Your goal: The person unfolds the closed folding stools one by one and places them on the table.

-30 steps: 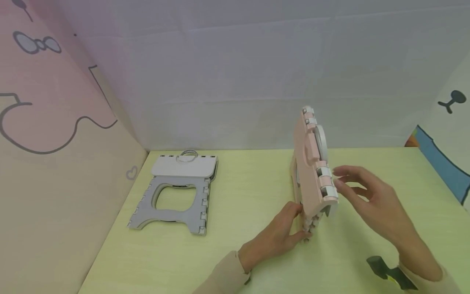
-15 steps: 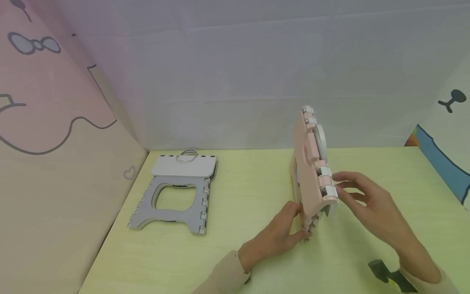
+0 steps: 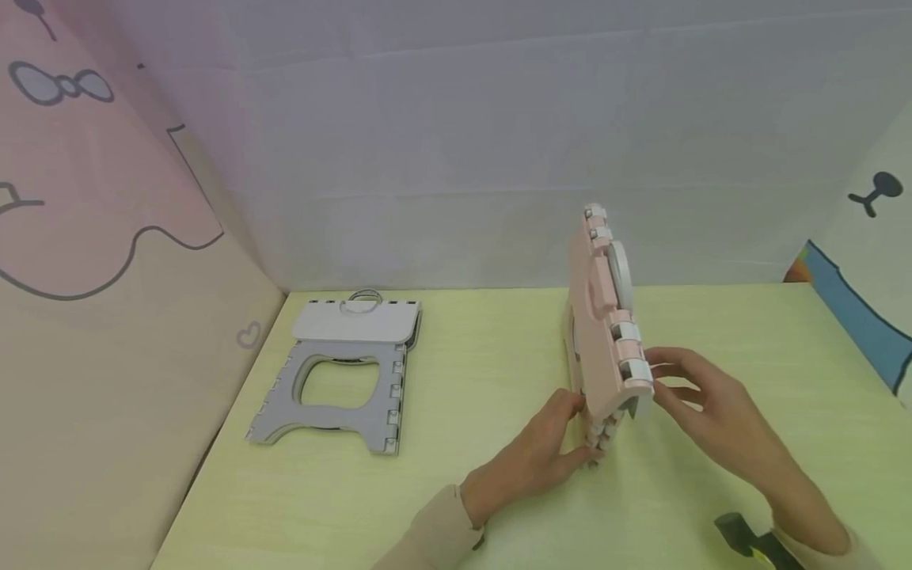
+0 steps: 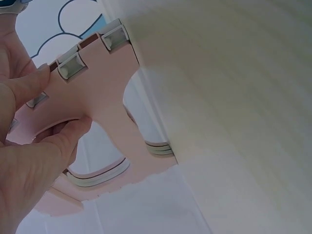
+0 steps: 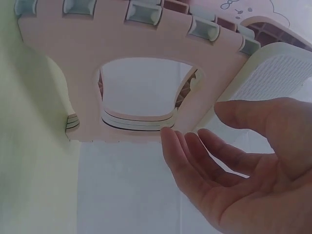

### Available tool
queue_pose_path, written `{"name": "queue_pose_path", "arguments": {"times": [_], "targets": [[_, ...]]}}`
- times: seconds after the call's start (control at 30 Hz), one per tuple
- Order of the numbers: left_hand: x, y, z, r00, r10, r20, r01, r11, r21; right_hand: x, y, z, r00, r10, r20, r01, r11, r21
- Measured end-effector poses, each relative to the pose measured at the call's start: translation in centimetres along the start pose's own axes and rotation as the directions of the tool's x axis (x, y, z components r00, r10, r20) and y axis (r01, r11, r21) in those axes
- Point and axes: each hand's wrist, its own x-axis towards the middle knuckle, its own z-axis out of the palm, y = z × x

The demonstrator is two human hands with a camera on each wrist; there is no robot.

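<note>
A pink folding step stool [image 3: 591, 332] with white-grey hinge pieces stands on edge on the table, right of the middle, its seat partly folded out from the leg panels. My left hand [image 3: 530, 455] grips the near edge of its leg panel; in the left wrist view, fingers [image 4: 78, 127] reach into the panel's cut-out. Beside the stool's right side is my right hand [image 3: 716, 408], fingers loosely bent and thumb apart. The right wrist view shows that hand [image 5: 243, 170] holding nothing, close to the leg panel [image 5: 131, 41] and the pale seat part [image 5: 273, 73].
A grey folding stool [image 3: 335, 416] with a white top lies flat on the left of the pale yellow-green table [image 3: 484, 340]. Behind stands a plain white backdrop [image 3: 463, 142]; printed side panels flank both ends. A dark piece [image 3: 741, 534] with a yellow mark sits at the right wrist.
My right hand has moved slightly down and nearer along the stool's right side. The left hand and the pink stool stay nearly where they were.
</note>
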Motion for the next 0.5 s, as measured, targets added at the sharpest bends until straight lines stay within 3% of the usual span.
{"name": "queue_pose_path", "arguments": {"times": [0.5], "targets": [[0.0,-0.17,0.05,1.0,-0.004,0.008,0.004,1.0,-0.027,-0.68,0.67,0.75,0.999,-0.006,0.032,0.007,1.0,-0.013]]}}
